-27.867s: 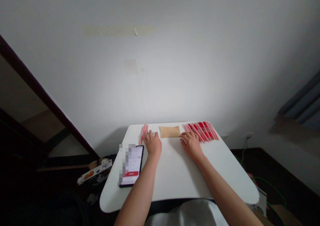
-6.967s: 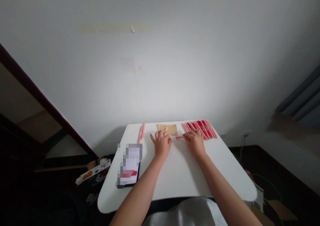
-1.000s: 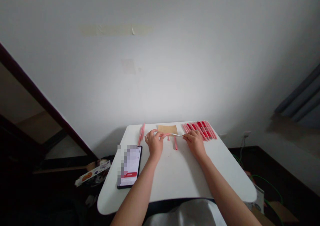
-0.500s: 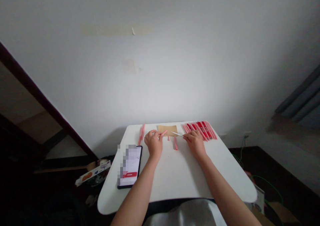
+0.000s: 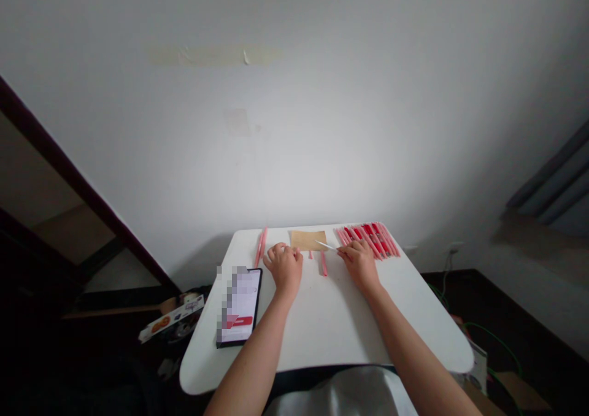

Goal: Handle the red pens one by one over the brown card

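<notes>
My right hand is closed around a slim white pen refill, its tip pointing left over the brown paper. My left hand is low over the table, left of the paper, with its fingers bent. What its fingers hold, if anything, is hidden. Between the hands lie a pink pen barrel and a small pink piece. Beyond my right hand is a row of several pink and red pens. Pink pens also lie left of my left hand.
A phone with a lit screen rests on the left side of the white table. The table's far edge meets a pale wall. On the floor at left is a box; a green cable runs at right.
My left hand has turned and shifted slightly right and toward me. The pink pen part that showed in its fingers is out of sight. My right hand has hardly moved.
</notes>
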`<state>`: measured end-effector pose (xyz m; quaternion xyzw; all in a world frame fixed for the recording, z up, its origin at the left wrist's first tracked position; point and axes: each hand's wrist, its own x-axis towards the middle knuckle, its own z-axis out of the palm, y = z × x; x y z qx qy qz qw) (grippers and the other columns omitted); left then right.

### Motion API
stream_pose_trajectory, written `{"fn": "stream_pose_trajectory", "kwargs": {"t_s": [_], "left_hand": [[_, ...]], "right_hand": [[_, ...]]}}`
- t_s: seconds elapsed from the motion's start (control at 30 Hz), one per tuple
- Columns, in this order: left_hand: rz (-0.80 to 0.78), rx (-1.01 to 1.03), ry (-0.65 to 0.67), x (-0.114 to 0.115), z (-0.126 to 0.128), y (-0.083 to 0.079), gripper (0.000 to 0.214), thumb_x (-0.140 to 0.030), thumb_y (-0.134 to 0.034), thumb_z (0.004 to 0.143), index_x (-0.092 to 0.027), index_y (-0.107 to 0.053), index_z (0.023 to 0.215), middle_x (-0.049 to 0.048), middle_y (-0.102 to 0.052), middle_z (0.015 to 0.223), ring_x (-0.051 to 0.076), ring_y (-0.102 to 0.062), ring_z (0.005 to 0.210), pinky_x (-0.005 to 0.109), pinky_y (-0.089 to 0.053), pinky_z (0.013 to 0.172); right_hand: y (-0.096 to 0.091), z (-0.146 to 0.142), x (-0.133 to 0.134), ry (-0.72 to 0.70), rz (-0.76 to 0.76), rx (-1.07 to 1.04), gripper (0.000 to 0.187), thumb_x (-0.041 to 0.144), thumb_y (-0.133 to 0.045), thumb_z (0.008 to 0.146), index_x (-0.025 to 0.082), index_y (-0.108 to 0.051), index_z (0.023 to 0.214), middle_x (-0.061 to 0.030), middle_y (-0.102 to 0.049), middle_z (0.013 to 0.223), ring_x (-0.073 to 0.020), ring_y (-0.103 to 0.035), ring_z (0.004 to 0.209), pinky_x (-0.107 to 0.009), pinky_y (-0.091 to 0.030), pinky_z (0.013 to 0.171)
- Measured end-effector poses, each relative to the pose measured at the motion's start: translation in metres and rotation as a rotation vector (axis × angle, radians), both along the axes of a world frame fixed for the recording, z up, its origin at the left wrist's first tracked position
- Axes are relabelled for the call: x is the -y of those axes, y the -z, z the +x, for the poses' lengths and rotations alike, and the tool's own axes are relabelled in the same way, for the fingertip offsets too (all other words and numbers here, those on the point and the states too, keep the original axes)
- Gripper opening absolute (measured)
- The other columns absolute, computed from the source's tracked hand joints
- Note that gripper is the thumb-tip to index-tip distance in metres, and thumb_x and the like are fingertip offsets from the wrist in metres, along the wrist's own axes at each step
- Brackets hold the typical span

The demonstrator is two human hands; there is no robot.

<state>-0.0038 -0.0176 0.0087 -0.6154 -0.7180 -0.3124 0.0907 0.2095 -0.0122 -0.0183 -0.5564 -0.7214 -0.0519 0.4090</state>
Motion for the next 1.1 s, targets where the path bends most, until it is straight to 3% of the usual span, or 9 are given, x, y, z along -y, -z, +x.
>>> {"fn": "stream_pose_trajectory", "kwargs": {"t_s": [0.9, 1.1], "left_hand": [[-0.04, 0.002, -0.013, -0.0011, -0.0008, 0.004, 0.024, -0.034, -0.051, 0.084, -0.018, -0.068, 0.087, 0.0112, -0.061, 0.11, 0.031, -0.048, 0.108, 0.054, -0.033, 0.097], [-0.042, 0.104, 0.132, -0.0023, 0.0007, 0.0002, 0.025, -0.031, -0.066, 0.077, -0.025, -0.067, 0.102, 0.0072, -0.058, 0.119, 0.027, -0.048, 0.113, 0.048, -0.032, 0.101]], "right_hand": [[0.0006, 0.0007, -0.0003, -0.001, 0.005, 0.007, 0.02, 0.032, -0.056, 0.09, 0.024, -0.074, 0.09, -0.0063, -0.064, 0.082, -0.0225, -0.052, 0.09, -0.036, -0.039, 0.079], [-0.0009, -0.0005, 0.0014, -0.009, -0.007, 0.015, 0.019, 0.031, -0.057, 0.089, 0.025, -0.075, 0.091, -0.0062, -0.064, 0.083, -0.0228, -0.051, 0.091, -0.035, -0.039, 0.079]]}}
